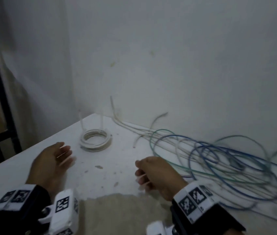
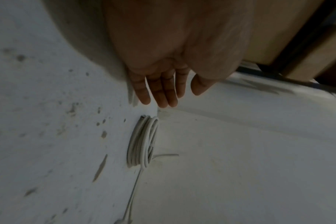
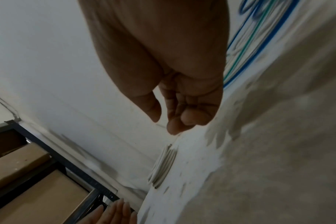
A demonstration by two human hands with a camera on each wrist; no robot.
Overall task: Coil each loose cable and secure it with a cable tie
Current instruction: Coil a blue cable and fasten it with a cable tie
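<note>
Both empty, the flat-fingered left hand (image 1: 49, 160) and loosely curled right hand (image 1: 156, 175) hover; one tied white cable coil (image 1: 95, 140) done, tangled blue, green and white cables (image 1: 219, 160) remain.

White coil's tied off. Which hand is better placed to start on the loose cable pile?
Probably right. The right hand hangs empty, fingers loosely curled, right beside the nearest loops of the loose blue and green cables. The left hand, open, sits by the white coil, across the table from the pile.
</note>
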